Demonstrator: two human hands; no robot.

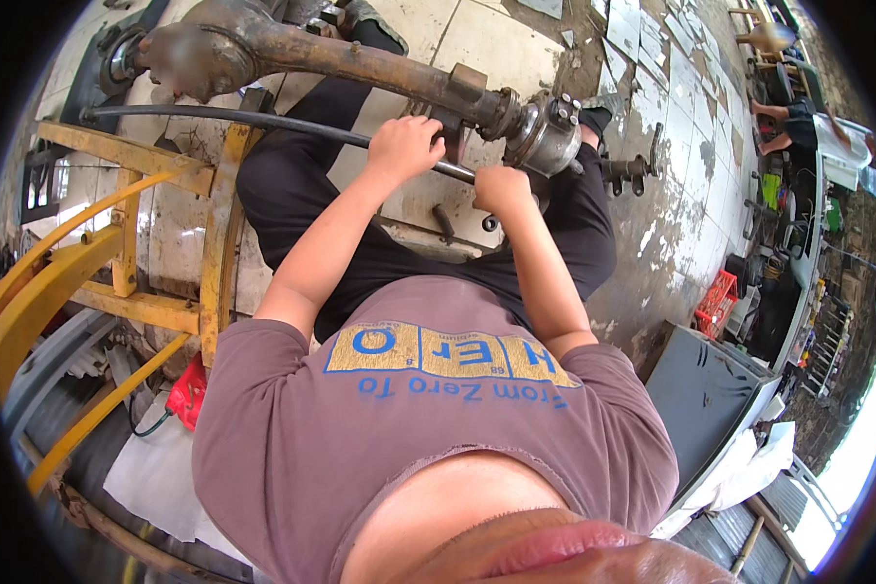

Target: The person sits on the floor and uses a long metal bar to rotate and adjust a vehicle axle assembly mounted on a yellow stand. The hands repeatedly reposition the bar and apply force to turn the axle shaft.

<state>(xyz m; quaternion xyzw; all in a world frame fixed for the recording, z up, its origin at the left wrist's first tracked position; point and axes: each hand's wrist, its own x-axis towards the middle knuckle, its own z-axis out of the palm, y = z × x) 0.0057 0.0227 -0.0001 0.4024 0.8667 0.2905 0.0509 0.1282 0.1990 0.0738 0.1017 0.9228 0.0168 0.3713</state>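
Observation:
A long black rod [263, 122] runs from the far left to between my knees, with a shiny bare stretch near its right end. My right hand [503, 190] is closed in a fist around that end. Further left, my left hand [406, 148] curls over the same rod, its fingers partly hidden underneath. Just beyond both hands lies a rusty vehicle axle housing [360, 70], with a round metal hub [543, 136] at its right end. A small dark cylindrical piece [444, 222] and a ring-shaped part [490, 223] are close to my right hand.
A yellow metal frame [156, 310] stands close on my left, beside a red object [187, 394]. To the right are a grey cabinet [696, 389], a red crate [717, 302] and a rack of tools [827, 331]. Another person [798, 131] is at the far right.

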